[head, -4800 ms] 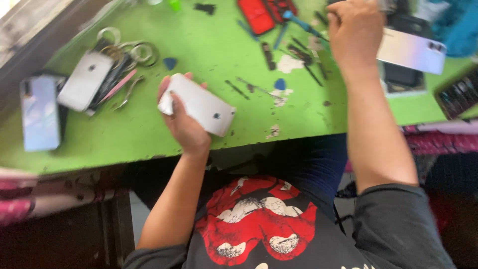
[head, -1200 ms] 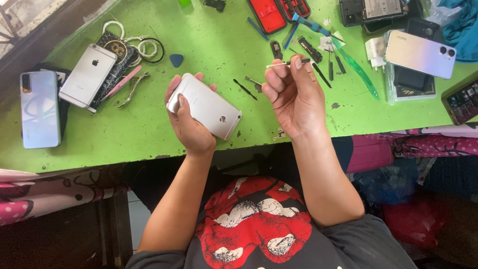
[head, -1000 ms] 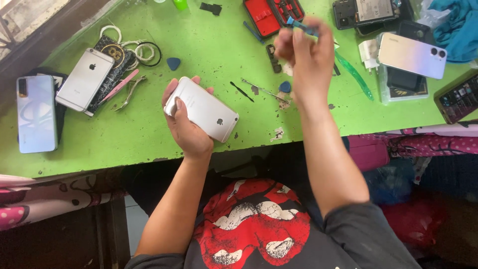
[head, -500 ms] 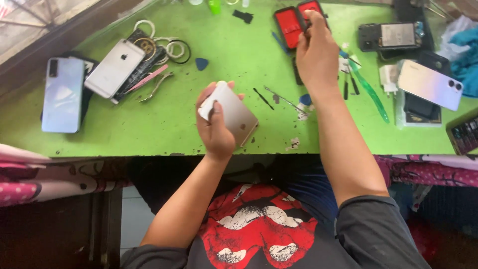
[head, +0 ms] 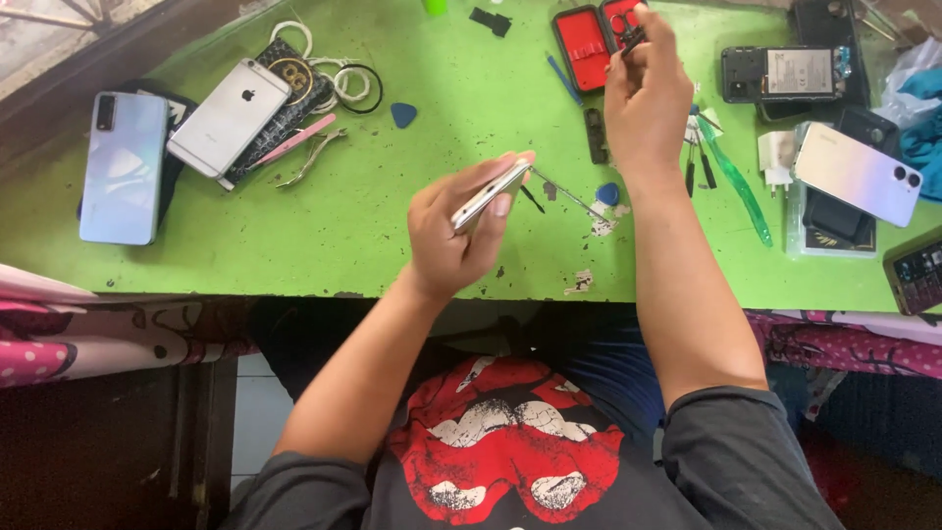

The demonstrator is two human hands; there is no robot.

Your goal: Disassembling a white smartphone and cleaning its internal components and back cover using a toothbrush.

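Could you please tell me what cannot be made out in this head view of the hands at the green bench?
- Small dark item in the right hand: too small to identify.
- Phone in the left hand: edge-on, faces hidden.
- Dark phone: cut off by the right edge.

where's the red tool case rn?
Head view, top centre-right of the green table: the red tool case lies open at the far edge, the right hand reaching into it.

A worn green tabletop [head: 294,245] in daylight, dark floor [head: 88,451] below, patterned pink cloth [head: 88,339] alongside.
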